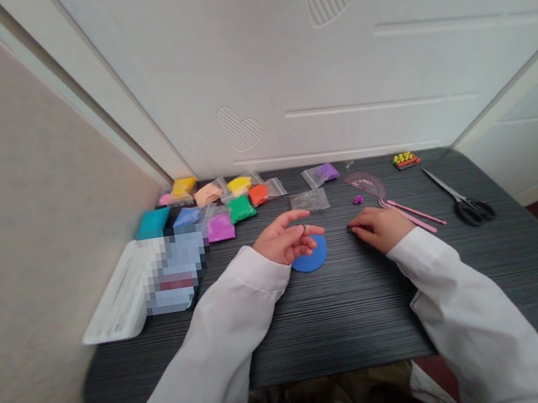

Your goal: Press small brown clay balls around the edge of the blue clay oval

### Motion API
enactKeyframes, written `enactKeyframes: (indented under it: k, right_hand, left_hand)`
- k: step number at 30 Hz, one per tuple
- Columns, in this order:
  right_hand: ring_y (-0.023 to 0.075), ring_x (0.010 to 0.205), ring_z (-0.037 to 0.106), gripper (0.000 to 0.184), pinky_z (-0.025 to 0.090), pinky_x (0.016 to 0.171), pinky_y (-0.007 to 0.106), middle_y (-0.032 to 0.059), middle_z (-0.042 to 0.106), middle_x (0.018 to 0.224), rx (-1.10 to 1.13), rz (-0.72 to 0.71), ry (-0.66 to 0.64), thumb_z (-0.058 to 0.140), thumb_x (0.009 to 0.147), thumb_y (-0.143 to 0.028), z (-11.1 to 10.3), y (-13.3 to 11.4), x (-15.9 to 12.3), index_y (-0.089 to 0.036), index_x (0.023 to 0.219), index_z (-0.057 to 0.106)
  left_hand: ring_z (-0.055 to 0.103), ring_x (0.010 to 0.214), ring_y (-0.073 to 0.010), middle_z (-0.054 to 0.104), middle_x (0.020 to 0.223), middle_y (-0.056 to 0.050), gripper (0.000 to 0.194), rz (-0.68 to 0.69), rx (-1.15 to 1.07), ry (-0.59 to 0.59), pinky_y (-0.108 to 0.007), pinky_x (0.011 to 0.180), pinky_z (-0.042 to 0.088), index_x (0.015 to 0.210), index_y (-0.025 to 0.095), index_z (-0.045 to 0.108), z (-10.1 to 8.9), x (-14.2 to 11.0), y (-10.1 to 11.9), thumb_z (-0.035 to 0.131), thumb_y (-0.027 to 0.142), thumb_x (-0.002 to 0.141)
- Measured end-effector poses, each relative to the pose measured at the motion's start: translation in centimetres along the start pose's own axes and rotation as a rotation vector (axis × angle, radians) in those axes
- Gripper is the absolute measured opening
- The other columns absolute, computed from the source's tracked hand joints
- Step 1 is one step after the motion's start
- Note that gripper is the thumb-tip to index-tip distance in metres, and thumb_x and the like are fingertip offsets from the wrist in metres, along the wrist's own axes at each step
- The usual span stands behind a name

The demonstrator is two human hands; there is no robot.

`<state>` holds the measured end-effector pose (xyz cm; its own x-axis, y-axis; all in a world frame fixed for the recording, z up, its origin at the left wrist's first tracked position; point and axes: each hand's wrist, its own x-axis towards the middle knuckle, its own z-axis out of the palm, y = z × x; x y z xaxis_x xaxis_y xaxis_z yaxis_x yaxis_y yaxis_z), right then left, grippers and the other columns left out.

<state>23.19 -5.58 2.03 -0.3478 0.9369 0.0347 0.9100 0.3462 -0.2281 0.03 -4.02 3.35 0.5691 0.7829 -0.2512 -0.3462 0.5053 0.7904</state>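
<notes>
My left hand (291,238) hovers over a flat blue disc (311,261) and hides part of it. Its index finger is stretched out, while the thumb presses against another finger with a tiny dark speck at the tip, too small to name. My right hand (380,226) rests on the table with thumb and forefinger pinched on a small dark piece (349,229). Just beyond it lies a small purple lump (358,199). Two pink modelling tools (417,212) and a clear protractor (366,183) lie beside and behind the right hand.
Several bags of coloured clay, including a green one (241,209), line the back left. A purple bag (328,172) and a clear bag (309,201) lie centrally. Black-handled scissors (467,207) lie right, near yellow-topped pieces (405,159). A white tray (114,295) stands left.
</notes>
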Motion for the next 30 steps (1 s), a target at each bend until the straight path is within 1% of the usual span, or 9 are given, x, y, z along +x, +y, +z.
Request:
enactKeyframes:
  k: [4,8,14,17,21,23,25,28,30]
  right_hand:
    - [0.0136,0.075,0.058,0.027,0.044,0.069,0.026,0.0031,0.062,0.09,-0.014,-0.025,-0.021,0.045,0.077,-0.035,0.0,-0.3,0.0,-0.022,0.093,0.062]
    - [0.0138,0.078,0.058,0.023,0.044,0.072,0.026,0.0027,0.062,0.089,-0.028,-0.033,-0.029,0.043,0.078,-0.03,0.2,-0.5,0.2,-0.023,0.091,0.062]
    - [0.0155,0.086,0.056,0.028,0.042,0.077,0.028,0.0049,0.06,0.094,-0.049,0.001,0.008,0.037,0.081,-0.024,0.6,-1.0,0.2,-0.022,0.1,0.058]
    - [0.0153,0.085,0.056,0.031,0.042,0.076,0.027,0.0049,0.059,0.095,-0.056,0.001,0.01,0.036,0.081,-0.022,0.8,-1.2,0.2,-0.022,0.104,0.056]
    - [0.0145,0.086,0.055,0.033,0.042,0.077,0.025,0.0047,0.058,0.094,-0.044,0.0,0.003,0.037,0.079,-0.02,0.7,-1.2,0.2,-0.022,0.107,0.055]
    - [0.0148,0.086,0.055,0.034,0.041,0.077,0.025,0.0047,0.058,0.094,-0.042,0.01,-0.004,0.037,0.078,-0.02,0.7,-1.3,0.2,-0.021,0.107,0.054]
    - [0.0153,0.087,0.055,0.034,0.041,0.078,0.026,0.0048,0.058,0.095,-0.046,0.019,-0.012,0.037,0.077,-0.02,0.5,-1.3,0.1,-0.021,0.107,0.054]
    - [0.016,0.088,0.054,0.036,0.041,0.078,0.027,0.0046,0.058,0.096,-0.043,0.032,-0.014,0.039,0.075,-0.018,0.4,-1.5,0.0,-0.021,0.108,0.053]
    - [0.0162,0.088,0.054,0.038,0.041,0.077,0.027,0.0044,0.058,0.096,-0.032,0.041,-0.002,0.04,0.073,-0.017,0.3,-1.6,-0.1,-0.021,0.108,0.052]
  left_hand:
    - [0.06,0.059,-0.0113,0.066,0.082,-0.01,0.031,0.053,-0.039,-0.033,-0.021,0.052,0.046,0.097,0.016,0.043,-0.5,0.1,0.1,0.057,0.015,0.069]
    - [0.06,0.059,-0.0114,0.066,0.083,-0.011,0.027,0.073,-0.062,-0.04,-0.021,0.053,0.046,0.092,0.016,0.044,-0.7,0.1,0.2,0.057,0.016,0.069]
    - [0.059,0.058,-0.0088,0.066,0.077,-0.008,0.023,0.039,-0.04,-0.042,-0.019,0.054,0.046,0.085,0.012,0.056,-0.6,0.2,-0.2,0.063,0.019,0.065]
    - [0.057,0.056,-0.0064,0.066,0.074,-0.005,0.027,0.084,-0.002,-0.011,-0.017,0.055,0.045,0.088,0.013,0.061,-0.5,0.2,-0.3,0.066,0.019,0.062]
    - [0.056,0.053,-0.0054,0.066,0.064,-0.002,0.026,0.118,0.071,0.076,-0.016,0.055,0.044,0.079,0.014,0.064,-0.2,-0.1,-0.3,0.071,0.019,0.054]
    - [0.055,0.049,-0.0055,0.064,0.058,-0.001,0.024,0.137,0.086,0.111,-0.016,0.051,0.042,0.074,0.014,0.064,0.0,-0.2,-0.2,0.072,0.022,0.053]
    - [0.051,0.044,-0.0057,0.061,0.051,0.0,0.023,0.171,0.082,0.117,-0.016,0.045,0.039,0.068,0.013,0.062,-0.1,-0.1,-0.2,0.071,0.029,0.054]
    - [0.045,0.038,-0.0061,0.052,0.04,0.001,0.031,0.235,0.035,0.096,-0.018,0.04,0.033,0.055,0.012,0.054,-0.4,0.3,-0.1,0.064,0.042,0.06]
    - [0.041,0.035,-0.0063,0.045,0.035,0.003,0.038,0.259,-0.011,0.089,-0.019,0.039,0.032,0.048,0.013,0.047,-0.7,0.7,0.0,0.058,0.046,0.065]
